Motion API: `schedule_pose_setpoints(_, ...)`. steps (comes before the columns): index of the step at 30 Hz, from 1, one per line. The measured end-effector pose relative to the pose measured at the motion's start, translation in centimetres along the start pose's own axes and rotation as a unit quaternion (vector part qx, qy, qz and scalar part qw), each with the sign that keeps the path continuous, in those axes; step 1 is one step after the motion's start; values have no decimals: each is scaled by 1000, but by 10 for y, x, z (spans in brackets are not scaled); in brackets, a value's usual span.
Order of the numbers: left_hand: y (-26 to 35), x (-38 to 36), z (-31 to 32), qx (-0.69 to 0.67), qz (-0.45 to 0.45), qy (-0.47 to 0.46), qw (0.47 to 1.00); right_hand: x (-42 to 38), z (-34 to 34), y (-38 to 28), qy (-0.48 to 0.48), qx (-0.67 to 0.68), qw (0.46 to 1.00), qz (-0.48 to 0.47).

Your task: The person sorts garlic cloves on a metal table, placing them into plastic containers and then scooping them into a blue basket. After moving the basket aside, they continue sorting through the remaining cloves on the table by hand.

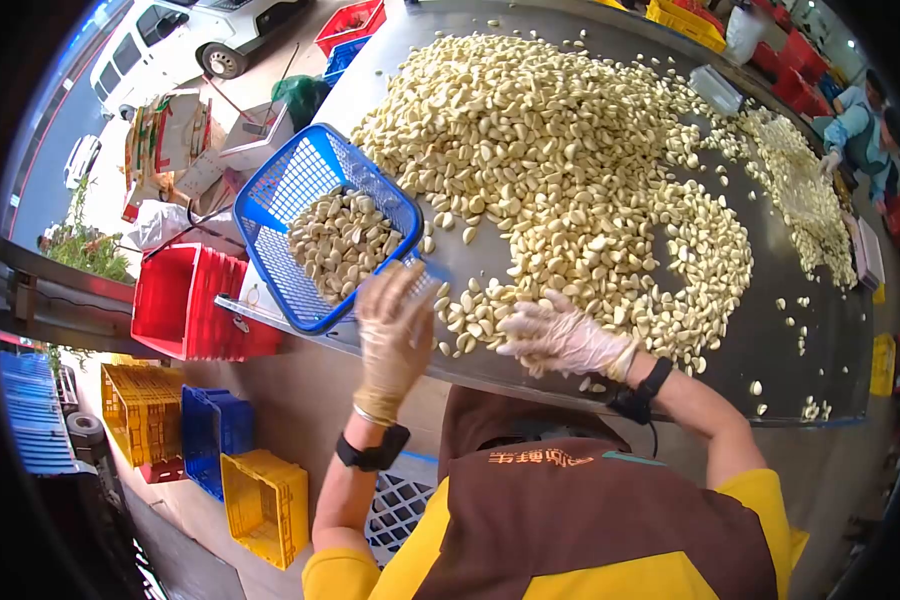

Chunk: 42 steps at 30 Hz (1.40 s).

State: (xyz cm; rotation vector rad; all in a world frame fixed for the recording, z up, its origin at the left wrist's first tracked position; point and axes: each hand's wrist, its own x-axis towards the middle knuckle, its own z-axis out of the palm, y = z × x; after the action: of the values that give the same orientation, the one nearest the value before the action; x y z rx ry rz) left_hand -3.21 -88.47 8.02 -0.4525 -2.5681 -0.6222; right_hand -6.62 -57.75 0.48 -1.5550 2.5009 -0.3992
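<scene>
My left hand [395, 340], in a thin pale glove, is raised at the near corner of a blue plastic basket [260, 265], fingers stretched out and slightly smeared by motion. Inside the basket lies a heap of peeled garlic cloves [342, 240], duller than those outside. My right hand [567, 340], gloved too, rests with fingers apart on the near edge of a big pile of pale peeled garlic cloves [530, 130]. This pile covers much of the metal table [770, 370]. Dark bands circle both wrists.
Red crates [185, 300] are stacked left of the table, with yellow [265, 505] and blue crates [215, 440] on the floor below. Across the table, a person [860, 130] in light blue is beside another spread of cloves [800, 190]. A white van [180, 50] is parked at upper left.
</scene>
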Motion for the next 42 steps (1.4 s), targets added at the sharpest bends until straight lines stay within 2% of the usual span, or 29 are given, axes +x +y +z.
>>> schedule_pose_setpoints(1, 3, -10, 20, -61, 16, -13, 998, -11, -12, 15, -17, 31, 999, 40)
schedule_pose_setpoints(2, 14, -16, 28, -117, -23, -44, 992, -30, -10, 34, 23, -97, 993, 61)
schedule_pose_setpoints(3, 13, -26, 45, -135, -61, -34, 988, -61, -10, 63, -15, -165, 982, 94)
schedule_pose_setpoints(5, 7, -41, 70, -159, -171, 14, 972, -114, -25, 91, 22, -154, 979, 133)
schedule_pose_setpoints(6, 14, -35, 74, -127, -179, 77, 973, -138, -29, 106, 25, -155, 970, 184)
schedule_pose_setpoints(7, 18, -33, 76, -120, -186, 79, 972, -166, -28, 125, 34, -159, 958, 235)
schedule_pose_setpoints(9, 22, -30, 77, -50, -278, 13, 959, -218, -23, 170, 24, -243, 931, 272)
schedule_pose_setpoints(12, 20, -31, 82, -25, -303, 5, 953, -251, -16, 195, 38, -254, 912, 319)
schedule_pose_setpoints(14, 17, -34, 87, 17, -313, -10, 950, -251, -11, 180, 75, -226, 870, 431)
schedule_pose_setpoints(15, 23, -31, 85, 34, -338, -24, 940, -245, -4, 164, 161, -205, 893, 367)
schedule_pose_setpoints(17, 22, -30, 87, 68, -367, -65, 925, -215, -40, 97, 79, -56, 965, 245)
schedule_pose_setpoints(18, 19, -31, 89, 77, -367, -73, 924, -208, -58, 70, 41, 0, 990, 137)
schedule_pose_setpoints(19, 15, -33, 92, 88, -365, -83, 923, -207, -45, 56, -87, 21, 993, 79)
schedule_pose_setpoints(20, 16, -30, 91, 89, -366, -90, 922, -216, -32, 50, -56, 46, 997, -21)
schedule_pose_setpoints(21, 17, -31, 92, 96, -360, -92, 923, -230, -28, 51, -34, 92, 994, -43)
schedule_pose_setpoints(23, 23, -28, 89, 107, -379, -99, 914, -252, -31, 75, -17, -39, 999, -27)
schedule_pose_setpoints(25, 20, -31, 89, 116, -382, -108, 910, -278, -51, 110, -14, -83, 993, 79)
schedule_pose_setpoints(26, 16, -33, 92, 133, -375, -105, 911, -301, -40, 136, 52, -216, 970, 103)
schedule_pose_setpoints(27, 11, -36, 96, 147, -367, -104, 912, -320, -40, 158, 41, -135, 975, 170)
schedule_pose_setpoints(29, 5, -38, 98, 183, -340, -123, 914, -339, -43, 187, 84, -208, 951, 211)
schedule_pose_setpoints(30, 6, -36, 99, 194, -353, -148, 903, -344, -36, 194, 92, -258, 924, 267)
schedule_pose_setpoints(31, 10, -32, 97, 210, -367, -170, 890, -345, -36, 199, 107, -266, 900, 328)
schedule_pose_setpoints(33, 6, -33, 99, 252, -369, -201, 872, -349, -16, 217, 191, -243, 875, 373)
schedule_pose_setpoints(35, 5, -30, 103, 259, -384, -202, 863, -344, -13, 216, 189, -271, 863, 381)
schedule_pose_setpoints(37, 25, -9, 111, 247, -459, -259, 813, -343, -14, 214, 166, -267, 856, 409)
schedule_pose_setpoints(39, 26, -14, 138, 211, -503, -243, 802, -330, -16, 201, 183, -256, 846, 431)
schedule_pose_setpoints(40, 35, -17, 150, 196, -476, -226, 827, -311, -31, 186, 191, -268, 858, 394)
schedule_pose_setpoints(41, 3, -48, 185, 244, -455, -191, 835, -288, -43, 166, 197, -278, 869, 358)
schedule_pose_setpoints(42, 41, -28, 170, 176, -449, -177, 858, -261, -42, 159, 230, -205, 913, 267)
